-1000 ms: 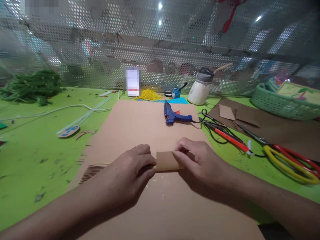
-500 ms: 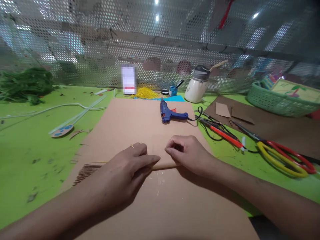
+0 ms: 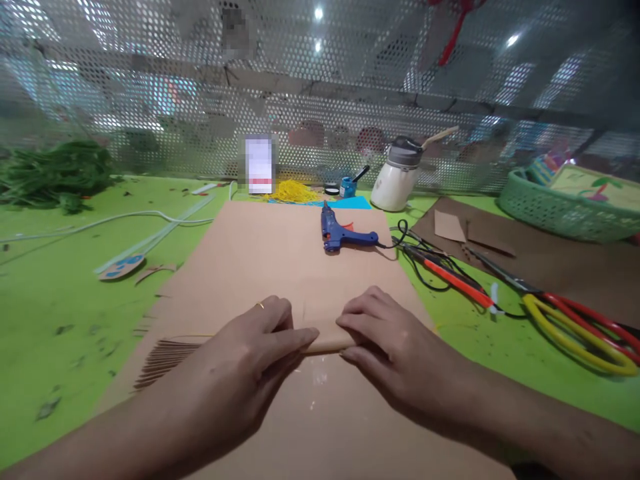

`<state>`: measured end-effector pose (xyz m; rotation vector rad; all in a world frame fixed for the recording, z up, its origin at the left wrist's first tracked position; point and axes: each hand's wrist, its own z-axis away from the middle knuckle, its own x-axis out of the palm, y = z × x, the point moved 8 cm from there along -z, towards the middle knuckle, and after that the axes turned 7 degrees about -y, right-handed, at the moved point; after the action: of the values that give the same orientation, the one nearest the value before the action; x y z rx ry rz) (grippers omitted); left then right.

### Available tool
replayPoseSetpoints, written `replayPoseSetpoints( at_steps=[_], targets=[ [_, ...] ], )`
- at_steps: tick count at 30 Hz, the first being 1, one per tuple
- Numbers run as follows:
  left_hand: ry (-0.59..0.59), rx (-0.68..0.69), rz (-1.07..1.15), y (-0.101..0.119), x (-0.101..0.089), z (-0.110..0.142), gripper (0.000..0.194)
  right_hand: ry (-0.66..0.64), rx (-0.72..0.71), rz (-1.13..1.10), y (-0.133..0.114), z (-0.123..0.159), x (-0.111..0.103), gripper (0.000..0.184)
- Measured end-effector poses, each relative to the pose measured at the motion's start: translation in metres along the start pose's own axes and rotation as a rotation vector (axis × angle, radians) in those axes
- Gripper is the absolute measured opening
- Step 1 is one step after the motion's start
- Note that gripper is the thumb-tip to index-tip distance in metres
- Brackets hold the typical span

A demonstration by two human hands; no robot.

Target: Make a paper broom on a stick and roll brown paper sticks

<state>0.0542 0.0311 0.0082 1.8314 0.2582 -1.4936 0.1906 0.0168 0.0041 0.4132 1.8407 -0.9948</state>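
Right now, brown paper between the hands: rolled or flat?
Rolled at its near edge: the brown paper shows a rounded, tube-like edge between left hand and right hand. They hide its ends.

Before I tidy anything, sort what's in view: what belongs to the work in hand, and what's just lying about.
Work in hand:
- rolled paper piece, between left hand and right hand
- large paper sheet underneath
- glue gun lying on the sheet, probably

Seemingly lying about:
- white bottle
- green basket
- yellow shreds
- green strands
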Motion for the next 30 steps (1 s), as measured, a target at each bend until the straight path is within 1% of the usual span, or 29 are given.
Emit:
replayPoseSetpoints(
  at_steps=[3,6,8,11,13,17,20,22,25,27,30],
  targets=[
    [0.001,0.005,-0.024,0.002,-0.005,0.0,0.022,-0.017,0.027,-0.091,0.008,-0.002,-0.006,0.021],
    [0.016,0.029,-0.038,0.006,-0.008,0.0,0.023,-0.043,0.076,-0.154,0.014,-0.001,-0.017,0.01],
    [0.034,0.03,-0.059,0.007,-0.008,0.0,0.024,-0.085,0.109,-0.115,0.015,0.002,-0.021,0.003],
    [0.061,0.023,-0.097,0.008,-0.008,0.0,0.024,-0.14,0.131,-0.006,0.013,0.005,-0.019,0.001],
    [0.068,0.032,-0.112,0.009,-0.009,0.0,0.025,-0.142,0.121,0.038,0.011,0.006,-0.015,0.003],
    [0.052,0.051,-0.137,0.011,-0.009,-0.002,0.021,-0.118,0.124,0.063,0.012,0.004,-0.01,0.008],
    [0.047,0.056,-0.178,0.011,-0.006,-0.006,0.015,-0.137,0.098,0.092,0.011,0.003,-0.008,0.011],
    [0.054,0.052,-0.219,0.011,-0.002,-0.009,0.018,-0.155,0.086,0.114,0.009,0.003,-0.007,0.012],
    [0.077,0.073,-0.287,0.016,0.004,-0.011,0.019,-0.16,0.109,0.131,0.01,0.004,-0.008,0.013],
    [0.094,0.102,-0.332,0.02,0.006,-0.01,0.021,-0.162,0.121,0.129,0.011,0.004,-0.008,0.014],
    [0.096,0.155,-0.398,0.026,0.009,-0.007,0.021,-0.169,0.096,0.129,0.011,0.004,-0.006,0.015]
  ],
)
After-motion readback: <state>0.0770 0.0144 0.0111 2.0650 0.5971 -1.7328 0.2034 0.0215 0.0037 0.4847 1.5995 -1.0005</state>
